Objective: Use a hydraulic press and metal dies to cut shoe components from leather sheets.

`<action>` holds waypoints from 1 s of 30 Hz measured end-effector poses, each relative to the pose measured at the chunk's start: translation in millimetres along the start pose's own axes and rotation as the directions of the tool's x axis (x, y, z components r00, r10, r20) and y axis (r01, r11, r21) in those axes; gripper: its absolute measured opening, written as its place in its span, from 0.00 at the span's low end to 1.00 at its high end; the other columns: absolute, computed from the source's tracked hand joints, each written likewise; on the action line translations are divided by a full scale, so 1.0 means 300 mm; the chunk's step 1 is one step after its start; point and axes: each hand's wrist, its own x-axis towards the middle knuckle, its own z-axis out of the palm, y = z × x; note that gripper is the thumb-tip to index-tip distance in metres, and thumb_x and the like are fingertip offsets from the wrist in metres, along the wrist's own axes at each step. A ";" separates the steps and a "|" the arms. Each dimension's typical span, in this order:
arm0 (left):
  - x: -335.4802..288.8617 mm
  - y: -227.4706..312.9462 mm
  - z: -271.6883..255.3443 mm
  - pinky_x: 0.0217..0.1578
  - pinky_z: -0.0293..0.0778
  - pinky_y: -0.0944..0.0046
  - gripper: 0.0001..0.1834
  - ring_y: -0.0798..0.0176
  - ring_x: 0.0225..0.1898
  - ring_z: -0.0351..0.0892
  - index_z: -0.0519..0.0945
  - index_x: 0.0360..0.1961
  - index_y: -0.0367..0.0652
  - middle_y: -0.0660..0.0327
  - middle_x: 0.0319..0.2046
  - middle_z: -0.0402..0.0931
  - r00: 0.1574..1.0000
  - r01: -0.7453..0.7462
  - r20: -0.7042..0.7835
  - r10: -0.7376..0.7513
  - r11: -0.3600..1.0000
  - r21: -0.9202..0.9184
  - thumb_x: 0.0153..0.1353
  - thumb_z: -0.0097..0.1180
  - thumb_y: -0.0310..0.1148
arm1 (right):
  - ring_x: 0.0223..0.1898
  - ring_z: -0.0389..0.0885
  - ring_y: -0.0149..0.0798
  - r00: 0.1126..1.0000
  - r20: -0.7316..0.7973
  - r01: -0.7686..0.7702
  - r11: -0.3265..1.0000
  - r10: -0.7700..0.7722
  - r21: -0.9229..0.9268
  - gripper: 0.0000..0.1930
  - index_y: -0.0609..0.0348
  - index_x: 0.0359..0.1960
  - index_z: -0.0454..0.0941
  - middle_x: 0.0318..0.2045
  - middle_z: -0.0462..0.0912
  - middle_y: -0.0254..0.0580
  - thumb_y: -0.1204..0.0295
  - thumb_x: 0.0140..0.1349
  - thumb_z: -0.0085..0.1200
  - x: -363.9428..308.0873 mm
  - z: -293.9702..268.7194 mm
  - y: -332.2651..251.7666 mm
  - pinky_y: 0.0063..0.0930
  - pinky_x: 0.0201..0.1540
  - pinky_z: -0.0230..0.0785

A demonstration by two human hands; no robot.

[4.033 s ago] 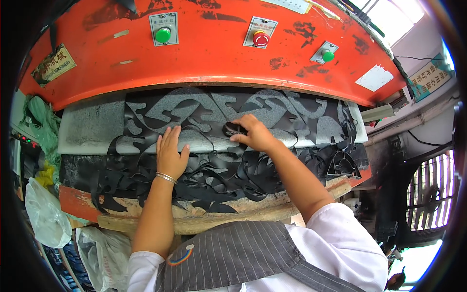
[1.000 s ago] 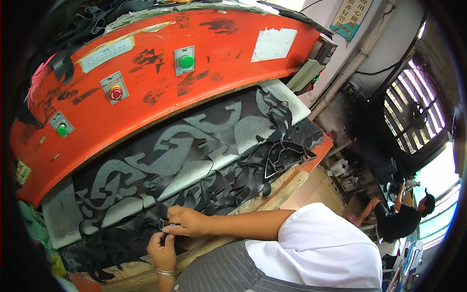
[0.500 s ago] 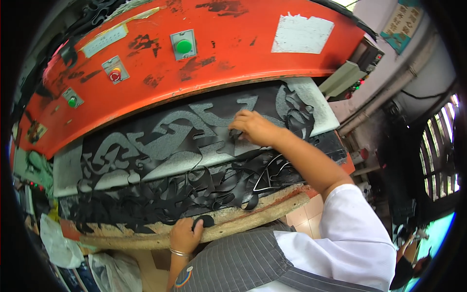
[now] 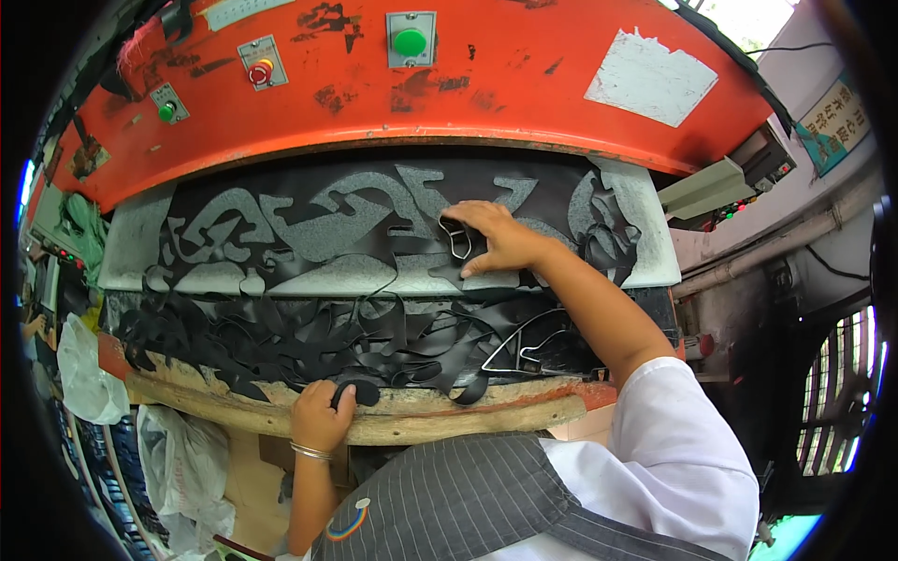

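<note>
My right hand (image 4: 500, 241) is over the black sheet material (image 4: 355, 238), its fingers and thumb gripping a small metal cutting die (image 4: 460, 245) by its edges. The sheet has several cut-out openings, through which the pale grey cutting board (image 4: 617, 269) shows. My left hand (image 4: 320, 416) rests at the wooden front rail (image 4: 449, 425), closed on dark rounded cut pieces (image 4: 360, 393); how many is hidden. Just below my right forearm, another wire-like metal cutting die (image 4: 519, 351) lies on black scraps.
Tangled black offcut strips (image 4: 253, 332) fill the ledge between board and rail. Above the board hangs the orange press beam (image 4: 327, 103), with a large green button (image 4: 410, 42) and a red knob (image 4: 261, 72). Plastic bags (image 4: 182, 467) stand at the lower left.
The view has turned and shifted. My right hand has opened wider around the cutting die, whose metal edge now shows. My left hand keeps its hold on the dark pieces at the rail.
</note>
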 end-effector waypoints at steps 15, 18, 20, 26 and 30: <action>0.039 -0.014 0.014 0.23 0.65 0.53 0.15 0.46 0.22 0.69 0.69 0.17 0.38 0.53 0.18 0.68 0.998 0.049 0.031 -0.048 0.998 -0.035 0.50 0.63 0.31 | 0.66 0.62 0.45 0.996 0.080 0.036 0.999 -0.038 0.023 0.34 0.49 0.49 0.79 0.58 0.74 0.44 0.57 0.35 0.75 0.018 0.026 0.084 0.45 0.69 0.40; 0.046 -0.026 0.007 0.23 0.65 0.52 0.16 0.46 0.22 0.69 0.69 0.17 0.38 0.53 0.18 0.68 0.997 0.033 0.068 -0.032 0.999 -0.007 0.49 0.64 0.32 | 0.66 0.62 0.46 0.996 0.084 0.026 1.000 -0.027 0.016 0.34 0.49 0.48 0.79 0.58 0.74 0.45 0.56 0.35 0.75 0.023 0.032 0.088 0.46 0.68 0.41; 0.047 -0.027 -0.001 0.22 0.65 0.52 0.16 0.47 0.22 0.69 0.69 0.16 0.39 0.53 0.18 0.68 0.994 0.014 0.111 -0.010 0.999 -0.030 0.49 0.64 0.33 | 0.65 0.63 0.47 0.996 0.081 0.026 1.000 -0.027 0.014 0.34 0.49 0.48 0.79 0.58 0.74 0.45 0.56 0.35 0.75 0.023 0.031 0.084 0.47 0.68 0.41; 0.054 -0.034 -0.016 0.23 0.66 0.54 0.15 0.48 0.22 0.70 0.69 0.16 0.39 0.54 0.18 0.68 0.991 -0.027 0.132 0.037 0.997 -0.078 0.47 0.65 0.33 | 0.65 0.64 0.48 0.997 0.071 0.019 1.000 -0.019 0.002 0.34 0.49 0.48 0.79 0.58 0.74 0.46 0.57 0.35 0.75 0.022 0.031 0.075 0.49 0.68 0.43; 0.069 -0.028 -0.046 0.27 0.71 0.60 0.13 0.54 0.25 0.75 0.70 0.16 0.38 0.54 0.23 0.76 0.981 0.004 0.192 0.039 0.976 -0.217 0.46 0.63 0.29 | 0.65 0.63 0.48 0.996 0.088 0.004 0.999 0.000 -0.036 0.35 0.48 0.50 0.78 0.58 0.73 0.46 0.54 0.36 0.74 0.016 0.019 0.068 0.49 0.68 0.43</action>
